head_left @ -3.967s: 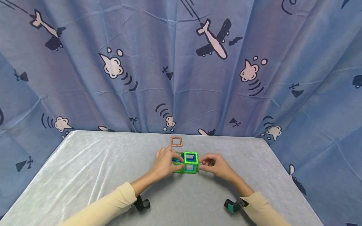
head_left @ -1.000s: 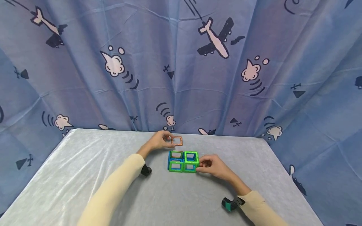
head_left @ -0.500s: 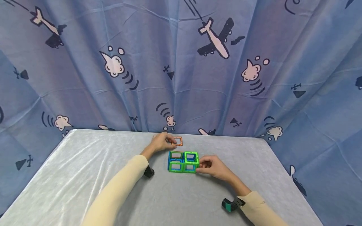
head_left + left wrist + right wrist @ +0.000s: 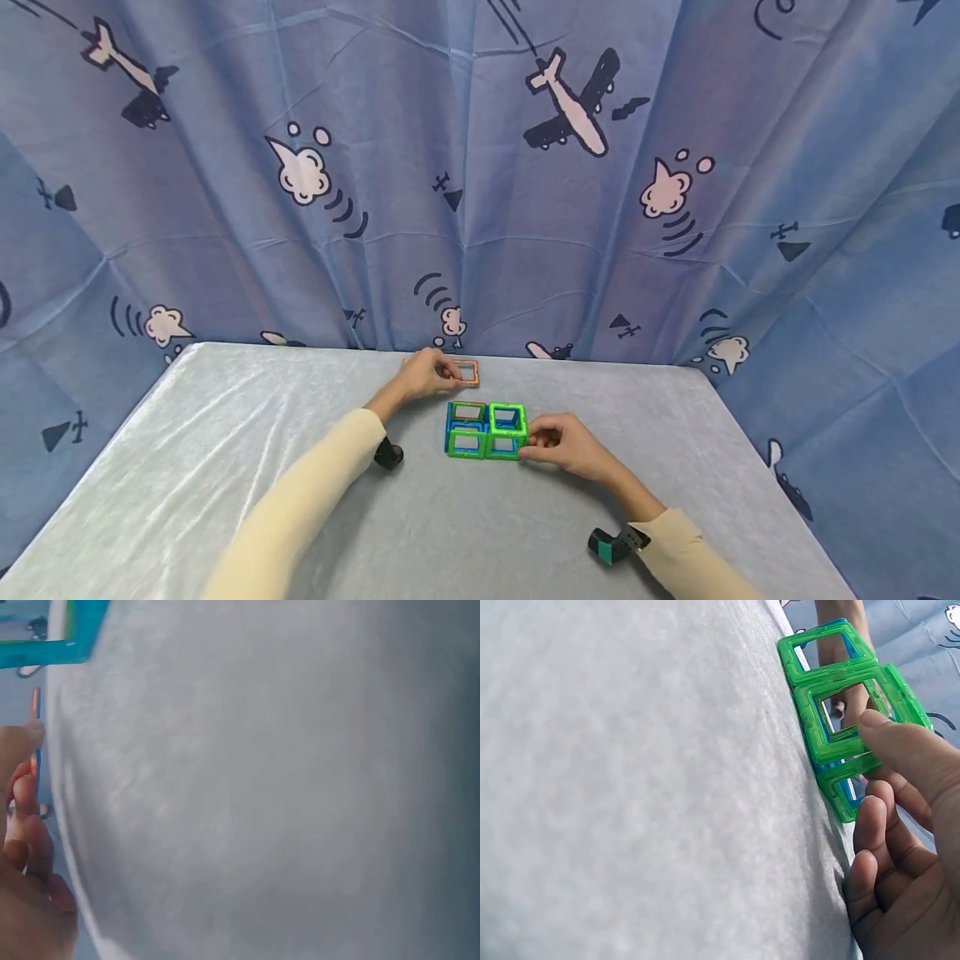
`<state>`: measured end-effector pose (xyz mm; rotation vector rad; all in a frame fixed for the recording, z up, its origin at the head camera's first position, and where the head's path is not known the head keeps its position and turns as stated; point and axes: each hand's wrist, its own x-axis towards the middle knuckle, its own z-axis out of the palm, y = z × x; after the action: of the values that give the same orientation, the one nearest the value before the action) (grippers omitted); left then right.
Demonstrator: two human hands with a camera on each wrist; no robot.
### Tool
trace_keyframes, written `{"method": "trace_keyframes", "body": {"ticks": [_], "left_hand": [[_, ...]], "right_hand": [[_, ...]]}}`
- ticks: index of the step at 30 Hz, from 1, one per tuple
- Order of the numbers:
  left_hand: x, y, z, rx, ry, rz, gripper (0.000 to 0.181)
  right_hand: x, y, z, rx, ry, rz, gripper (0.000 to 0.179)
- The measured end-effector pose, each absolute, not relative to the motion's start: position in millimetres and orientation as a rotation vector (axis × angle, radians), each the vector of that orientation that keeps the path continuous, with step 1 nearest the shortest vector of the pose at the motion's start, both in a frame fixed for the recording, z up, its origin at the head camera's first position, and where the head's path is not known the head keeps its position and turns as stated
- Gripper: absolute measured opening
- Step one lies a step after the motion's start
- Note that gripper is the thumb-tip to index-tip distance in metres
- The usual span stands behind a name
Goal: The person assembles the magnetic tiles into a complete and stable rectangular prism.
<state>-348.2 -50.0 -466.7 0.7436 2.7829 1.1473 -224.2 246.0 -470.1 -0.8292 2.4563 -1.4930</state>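
Grey velvety tablecloth [image 4: 225, 467] — blue airplane-print curtain [image 4: 480, 208]

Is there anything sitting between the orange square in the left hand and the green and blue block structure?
Nothing visible. The left hand pinches the orange square just behind the block structure, with only bare table between them.

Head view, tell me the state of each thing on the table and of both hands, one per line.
orange square tile: near edge tilted up, pinched by the left hand.
green and blue tile structure: standing assembled on the table.
left hand: pinching the orange tile's edge.
right hand: fingers curled, fingertips touching the structure's right side.
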Motion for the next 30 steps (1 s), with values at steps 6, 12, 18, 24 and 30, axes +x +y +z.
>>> {"method": "trace_keyframes", "body": {"ticks": [6, 12, 18, 24, 30], "left_hand": [[-342, -63, -449, 0.752, 2.782, 1.151, 0.006], [-333, -72, -442, 0.805, 2.792, 1.136, 0.006], [-317, -76, -440, 0.894, 2.755, 1.164, 0.006], [-303, -79, -435, 0.956, 2.721, 1.254, 0.008], [-288, -84, -428, 0.984, 2.700, 1.302, 0.009]], "right_hand": [[-223, 246, -470, -0.813, 2.470, -1.473, 0.015], [-223, 249, -472, -0.829, 2.493, -1.455, 0.015], [-224, 249, -475, -0.827, 2.480, -1.469, 0.015], [-224, 247, -474, -0.831, 2.483, -1.472, 0.015], [-225, 247, -473, -0.837, 2.482, -1.463, 0.015]]}}
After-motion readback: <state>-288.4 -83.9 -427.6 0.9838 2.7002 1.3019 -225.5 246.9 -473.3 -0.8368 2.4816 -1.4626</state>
